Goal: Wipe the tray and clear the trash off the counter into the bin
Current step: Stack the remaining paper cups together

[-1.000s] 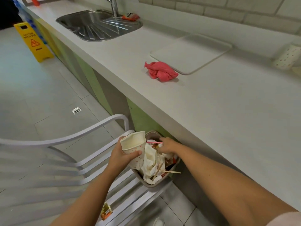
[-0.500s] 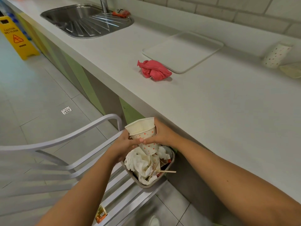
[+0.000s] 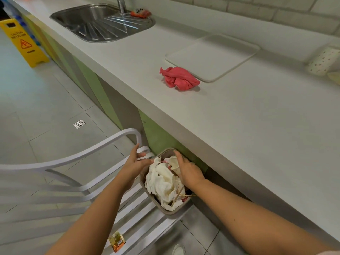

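Note:
A tan bin stands on a white chair seat below the counter edge, stuffed with crumpled white napkins, wooden sticks and red scraps. My right hand is palm down inside the bin, with its fingers curled over a squashed dotted paper cup. At the bin's left rim my left hand has relaxed fingers, and their tips touch the napkins. The white tray lies bare on the counter. A crumpled pink cloth sits by the tray's near corner.
A second dotted cup lies at the counter's far right. The steel sink has a red wrapper by its tap. The white chair curves left of the bin, with a small sachet beneath. A yellow wet-floor sign stands far left.
The cup went from my left hand to my right, then down into the bin, now squashed. My left hand let go and moved to the bin's left rim.

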Action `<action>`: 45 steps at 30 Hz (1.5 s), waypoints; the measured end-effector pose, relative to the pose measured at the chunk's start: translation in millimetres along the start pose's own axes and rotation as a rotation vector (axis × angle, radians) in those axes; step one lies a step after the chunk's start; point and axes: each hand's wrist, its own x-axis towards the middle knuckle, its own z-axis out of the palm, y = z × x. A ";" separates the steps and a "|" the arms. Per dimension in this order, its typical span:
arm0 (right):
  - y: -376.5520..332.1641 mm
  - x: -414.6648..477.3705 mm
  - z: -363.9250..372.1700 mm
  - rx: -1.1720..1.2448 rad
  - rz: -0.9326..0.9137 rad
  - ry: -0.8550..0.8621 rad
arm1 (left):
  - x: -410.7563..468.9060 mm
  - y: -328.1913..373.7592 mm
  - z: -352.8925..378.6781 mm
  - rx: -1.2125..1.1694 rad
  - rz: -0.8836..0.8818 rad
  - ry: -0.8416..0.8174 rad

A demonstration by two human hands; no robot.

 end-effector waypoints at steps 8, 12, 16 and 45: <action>-1.2 17.2 1.3 0.211 0.010 -0.236 | -4.6 7.5 4.0 0.029 0.054 0.034; -11.5 18.0 -21.1 0.184 0.008 -0.240 | -6.0 23.7 11.1 0.030 0.144 0.069; -24.1 6.0 -57.3 0.161 -0.060 -0.238 | -6.4 46.4 23.1 -0.009 0.259 0.145; 250.9 -182.5 -271.2 0.123 0.458 0.192 | -48.5 206.6 371.4 0.286 0.679 -0.305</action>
